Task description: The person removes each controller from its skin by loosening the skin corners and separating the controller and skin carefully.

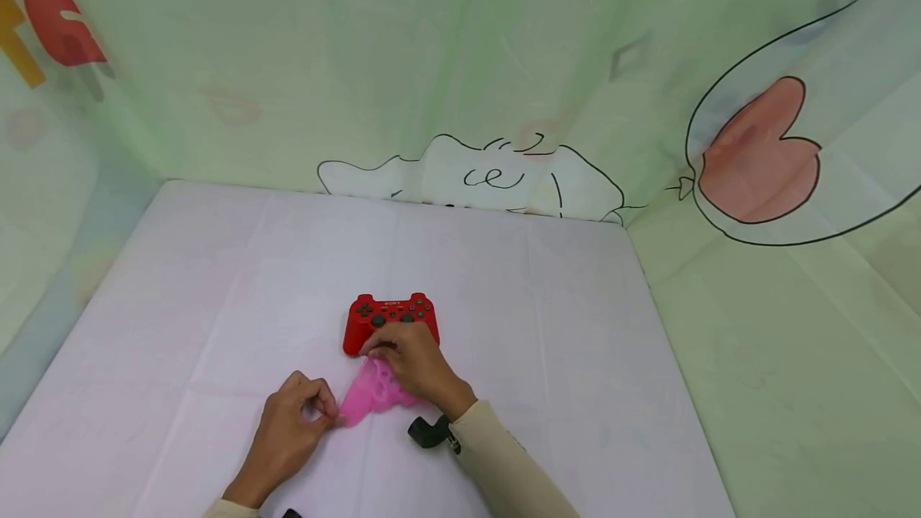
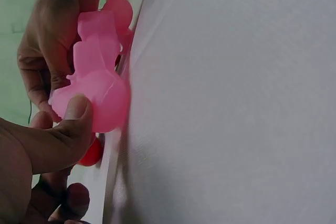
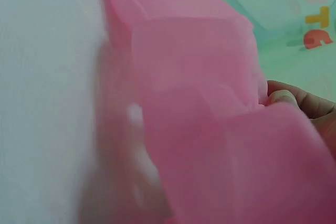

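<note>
A soft pink silicone controller cover (image 1: 376,392) is stretched between both hands, just above the white table. At its left end, my left hand (image 1: 288,426) pinches a rounded corner between thumb and finger. My right hand (image 1: 419,362) pinches its upper edge and hides part of it. Directly behind lies a red Sony game controller (image 1: 357,332), face up, its right grip partly covered by the right hand. Close up in the left wrist view, the left thumb presses on the cover's bulging end (image 2: 107,100). The cover (image 3: 191,59) fills much of the right wrist view.
A black wrist camera mount (image 1: 429,432) hangs under the right sleeve, close to the cover. The white tabletop (image 1: 532,326) is bordered behind and at the sides by a pale green printed curtain (image 1: 360,46).
</note>
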`<control>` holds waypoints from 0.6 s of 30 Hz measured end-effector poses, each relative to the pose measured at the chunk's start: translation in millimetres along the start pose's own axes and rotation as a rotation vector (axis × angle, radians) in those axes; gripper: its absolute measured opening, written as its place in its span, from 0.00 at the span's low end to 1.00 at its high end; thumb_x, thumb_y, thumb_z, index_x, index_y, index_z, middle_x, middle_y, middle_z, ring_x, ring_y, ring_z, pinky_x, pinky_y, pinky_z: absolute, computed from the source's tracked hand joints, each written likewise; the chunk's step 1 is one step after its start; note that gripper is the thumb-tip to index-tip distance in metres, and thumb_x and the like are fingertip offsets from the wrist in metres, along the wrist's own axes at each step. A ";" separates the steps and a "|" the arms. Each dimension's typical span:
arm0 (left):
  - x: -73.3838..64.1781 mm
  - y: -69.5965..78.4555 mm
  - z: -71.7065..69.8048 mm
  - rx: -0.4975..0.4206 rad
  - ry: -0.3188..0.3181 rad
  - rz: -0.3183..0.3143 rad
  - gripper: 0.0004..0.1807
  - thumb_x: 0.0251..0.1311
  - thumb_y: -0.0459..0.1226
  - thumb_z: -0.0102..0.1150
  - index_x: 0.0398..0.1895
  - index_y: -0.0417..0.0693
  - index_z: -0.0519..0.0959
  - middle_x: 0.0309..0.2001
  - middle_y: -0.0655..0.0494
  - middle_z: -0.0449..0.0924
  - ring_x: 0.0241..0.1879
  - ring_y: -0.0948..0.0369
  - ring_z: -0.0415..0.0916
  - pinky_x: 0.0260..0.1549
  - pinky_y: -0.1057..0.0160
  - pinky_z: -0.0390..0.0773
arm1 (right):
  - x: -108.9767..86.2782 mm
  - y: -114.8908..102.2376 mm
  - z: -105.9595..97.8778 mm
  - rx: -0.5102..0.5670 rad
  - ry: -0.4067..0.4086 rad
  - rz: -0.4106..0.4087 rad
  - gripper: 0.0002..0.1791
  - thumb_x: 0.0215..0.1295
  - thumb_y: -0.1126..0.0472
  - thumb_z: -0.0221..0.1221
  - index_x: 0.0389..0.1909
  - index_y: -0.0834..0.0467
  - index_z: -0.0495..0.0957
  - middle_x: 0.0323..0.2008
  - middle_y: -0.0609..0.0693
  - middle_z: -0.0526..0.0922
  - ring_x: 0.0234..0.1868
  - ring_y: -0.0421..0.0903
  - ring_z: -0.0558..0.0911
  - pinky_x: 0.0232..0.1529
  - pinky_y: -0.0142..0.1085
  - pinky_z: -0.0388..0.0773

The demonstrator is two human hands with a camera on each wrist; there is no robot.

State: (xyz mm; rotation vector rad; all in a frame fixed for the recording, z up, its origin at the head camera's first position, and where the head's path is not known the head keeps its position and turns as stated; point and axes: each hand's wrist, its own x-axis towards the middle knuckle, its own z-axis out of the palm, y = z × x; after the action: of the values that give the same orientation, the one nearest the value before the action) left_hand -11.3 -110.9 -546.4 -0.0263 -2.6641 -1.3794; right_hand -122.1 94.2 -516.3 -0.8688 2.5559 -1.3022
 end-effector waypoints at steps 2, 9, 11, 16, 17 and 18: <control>0.4 0.8 -2.8 0.008 -0.034 -0.014 0.28 0.43 0.25 0.83 0.21 0.69 0.76 0.28 0.69 0.70 0.30 0.67 0.68 0.31 0.69 0.71 | -0.8 0.4 0.9 -0.014 -0.001 -0.005 0.06 0.67 0.67 0.70 0.41 0.56 0.92 0.39 0.46 0.93 0.43 0.35 0.88 0.44 0.23 0.83; 4.1 -0.8 -9.1 0.045 -0.096 0.011 0.26 0.44 0.29 0.85 0.23 0.70 0.77 0.28 0.72 0.73 0.33 0.69 0.68 0.33 0.69 0.72 | -6.1 -5.1 -9.1 -0.052 0.078 -0.115 0.08 0.66 0.67 0.72 0.43 0.54 0.92 0.39 0.45 0.92 0.42 0.36 0.87 0.45 0.25 0.83; 5.4 -0.2 -11.8 0.048 -0.099 0.031 0.26 0.43 0.29 0.86 0.23 0.70 0.77 0.28 0.74 0.73 0.33 0.69 0.68 0.33 0.69 0.72 | -10.4 -7.0 -15.8 -0.026 0.140 -0.134 0.09 0.64 0.68 0.72 0.43 0.54 0.92 0.39 0.44 0.92 0.43 0.37 0.88 0.45 0.27 0.84; 14.3 8.2 -19.1 0.035 -0.122 0.020 0.26 0.45 0.27 0.84 0.27 0.68 0.77 0.28 0.75 0.76 0.35 0.66 0.69 0.34 0.68 0.71 | -29.9 -4.9 -32.5 0.068 0.298 -0.096 0.09 0.65 0.68 0.72 0.44 0.54 0.92 0.40 0.45 0.92 0.42 0.38 0.87 0.44 0.31 0.84; 16.8 10.5 -20.0 0.034 -0.124 0.014 0.26 0.45 0.27 0.84 0.27 0.68 0.77 0.29 0.74 0.76 0.35 0.66 0.70 0.34 0.67 0.70 | -34.8 -3.7 -35.2 0.088 0.326 -0.080 0.09 0.65 0.67 0.72 0.44 0.54 0.91 0.40 0.45 0.92 0.42 0.38 0.87 0.44 0.31 0.84; 19.8 12.8 -20.6 0.032 -0.124 0.015 0.25 0.46 0.28 0.84 0.29 0.68 0.77 0.29 0.73 0.76 0.36 0.65 0.71 0.35 0.67 0.71 | -39.6 -2.1 -37.3 0.103 0.351 -0.065 0.09 0.66 0.67 0.71 0.44 0.54 0.91 0.40 0.46 0.92 0.42 0.39 0.87 0.45 0.32 0.84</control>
State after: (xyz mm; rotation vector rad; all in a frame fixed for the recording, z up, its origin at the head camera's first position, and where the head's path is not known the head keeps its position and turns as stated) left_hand -27.4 -121.3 -521.7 -0.1322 -2.7798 -1.3730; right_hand -102.5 141.2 -496.8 -0.7675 2.6999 -1.7263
